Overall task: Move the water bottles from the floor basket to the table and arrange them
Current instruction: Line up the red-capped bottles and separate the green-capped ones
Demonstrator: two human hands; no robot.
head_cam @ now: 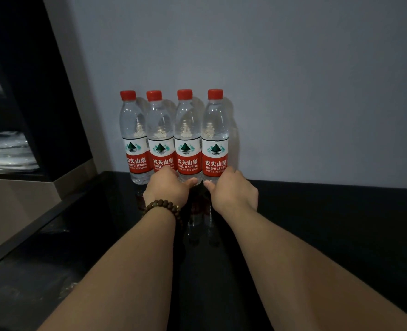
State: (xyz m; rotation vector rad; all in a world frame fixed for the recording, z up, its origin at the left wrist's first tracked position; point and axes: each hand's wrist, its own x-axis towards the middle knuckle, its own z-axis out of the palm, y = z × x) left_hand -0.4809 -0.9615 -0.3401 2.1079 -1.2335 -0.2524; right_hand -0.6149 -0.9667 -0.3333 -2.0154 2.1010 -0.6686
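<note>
Against the pale wall (pixel 293 91), at the back edge of the glossy black bench (pixel 329 223), four water bottles (pixel 133 130) stand upright in one tight row. Their sides touch and their labels face forward, so the arranging looks close to finished. The floor basket is out of view. Both forearms reach straight in to the foot of the row, low down where a push would slide a bottle rather than tip it. The right grip (pixel 232 189) is clamped round the base of the fourth bottle (pixel 215 130), thumb on its left side and fingers curled round its right, likely to press it against its neighbour or square it to the wall. The left grip (pixel 168 187) sits curled in front of the second bottle (pixel 160 130), its thumb stretched across the foot of the third bottle (pixel 188 130). Its fingers are hidden behind the hand, so I cannot tell whether it clasps a bottle or only steadies the pair. A bead bracelet (pixel 162 205) circles the left wrist. The red caps (pixel 215 94) line up almost level, which suggests an even row.
</note>
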